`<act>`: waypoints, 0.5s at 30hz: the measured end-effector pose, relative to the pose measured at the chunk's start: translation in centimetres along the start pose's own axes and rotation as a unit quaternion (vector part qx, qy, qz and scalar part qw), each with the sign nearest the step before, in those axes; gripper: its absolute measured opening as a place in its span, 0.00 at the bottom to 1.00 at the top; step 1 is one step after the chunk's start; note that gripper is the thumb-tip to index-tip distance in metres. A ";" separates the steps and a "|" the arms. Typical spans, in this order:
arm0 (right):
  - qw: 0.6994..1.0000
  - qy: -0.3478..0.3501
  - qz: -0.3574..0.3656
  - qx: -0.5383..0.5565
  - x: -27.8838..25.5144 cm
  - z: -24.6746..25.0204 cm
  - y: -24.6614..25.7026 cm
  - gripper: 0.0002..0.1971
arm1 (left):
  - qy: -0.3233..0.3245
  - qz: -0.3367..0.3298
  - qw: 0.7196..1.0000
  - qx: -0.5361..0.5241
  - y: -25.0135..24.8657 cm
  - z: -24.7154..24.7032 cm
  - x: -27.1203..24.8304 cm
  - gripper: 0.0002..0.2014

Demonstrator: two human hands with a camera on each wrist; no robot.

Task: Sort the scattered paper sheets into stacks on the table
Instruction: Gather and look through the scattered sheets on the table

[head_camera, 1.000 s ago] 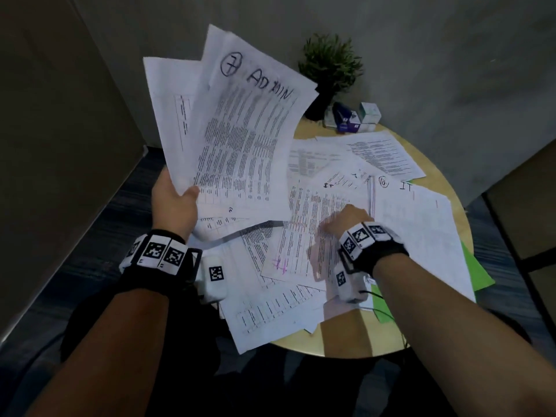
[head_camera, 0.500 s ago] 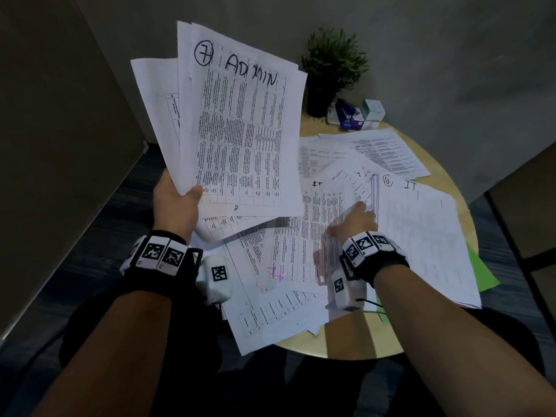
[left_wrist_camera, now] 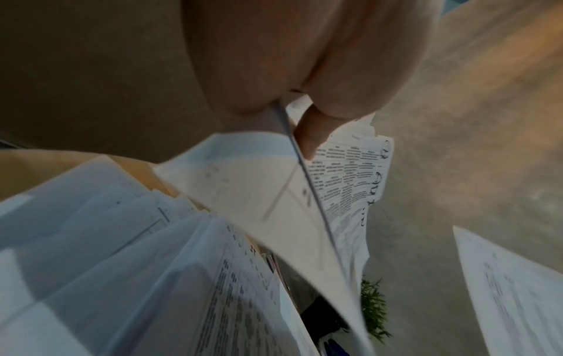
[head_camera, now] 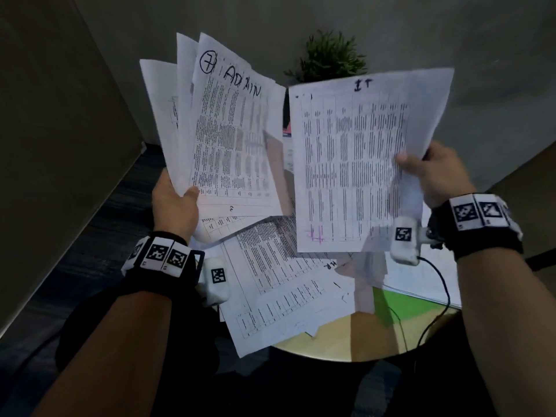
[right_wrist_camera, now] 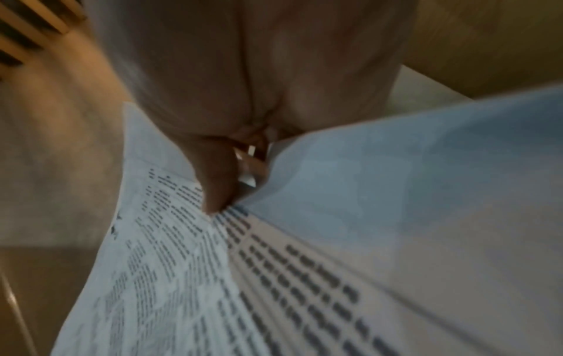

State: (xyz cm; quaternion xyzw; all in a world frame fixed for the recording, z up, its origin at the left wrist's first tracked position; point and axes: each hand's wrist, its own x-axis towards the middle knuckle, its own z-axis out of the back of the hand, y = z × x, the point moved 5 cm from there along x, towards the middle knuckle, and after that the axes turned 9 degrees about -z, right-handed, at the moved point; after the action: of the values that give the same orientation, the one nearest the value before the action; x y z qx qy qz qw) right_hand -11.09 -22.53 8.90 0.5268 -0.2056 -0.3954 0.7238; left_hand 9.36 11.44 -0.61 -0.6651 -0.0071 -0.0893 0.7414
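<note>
Left hand pinching fanned printed sheets; loose sheets below them, green plant beyond the sheets' lower edge

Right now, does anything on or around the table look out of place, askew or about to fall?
Yes. The loose sheets on the round table lie skewed and overlapping, and the nearest hangs over the front edge. A green sheet sits among the white ones. The left hand's ADMIN bundle is fanned unevenly.

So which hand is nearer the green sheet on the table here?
Right. The right hand is raised, holding the IT sheet above the table's right side, where the green sheet lies. The left hand holds the ADMIN sheets off the table's left edge.
</note>
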 end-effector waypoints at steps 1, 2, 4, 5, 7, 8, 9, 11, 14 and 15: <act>0.999 0.023 -0.004 0.033 -0.1 -0.5 0.4 0.09 | 0.015 0.001 1.000 0.000 0.0 -0.2 -0.1 0.22; 0.997 0.044 -0.010 0.057 -0.2 -1.2 0.8 0.08 | 0.033 0.000 0.999 -0.005 -0.2 -0.6 -0.2 0.24; 0.994 0.063 -0.032 0.087 0.0 -3.2 0.7 0.11 | 0.075 0.003 0.997 -0.031 -0.4 -1.4 -0.6 0.24; 0.992 0.064 -0.045 0.098 0.2 -4.5 0.4 0.13 | 0.091 0.007 0.994 -0.053 -0.7 -1.8 -1.0 0.22; 0.988 0.070 -0.069 0.117 0.7 -7.1 -0.5 0.16 | 0.121 0.008 0.990 -0.078 -1.3 -2.4 -1.7 0.23; 0.988 0.077 -0.077 0.109 1.0 -8.2 -1.2 0.17 | 0.132 0.012 0.987 -0.085 -1.5 -2.6 -2.0 0.24; 0.989 0.084 -0.083 0.091 1.2 -9.3 -1.6 0.17 | 0.137 0.013 0.986 -0.100 -1.7 -2.7 -2.1 0.24; 0.990 0.084 -0.089 0.072 0.7 -10.9 -1.4 0.15 | 0.131 0.038 0.981 -0.137 -1.7 -2.6 -2.1 0.19; 0.994 0.054 -0.051 0.075 0.4 -12.0 -0.1 0.16 | 0.138 0.050 0.979 -0.143 -1.5 -2.4 -1.9 0.15; 0.995 0.056 -0.032 0.081 0.2 -12.3 0.4 0.17 | 0.142 0.036 0.981 -0.128 -1.4 -2.2 -1.8 0.17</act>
State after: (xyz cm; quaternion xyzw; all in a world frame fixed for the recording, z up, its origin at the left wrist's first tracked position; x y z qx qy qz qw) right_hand -2.05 -15.29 4.80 0.6113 -0.1792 -0.3708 0.6758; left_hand 7.16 9.34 0.23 -0.7346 0.1334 -0.1558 0.6468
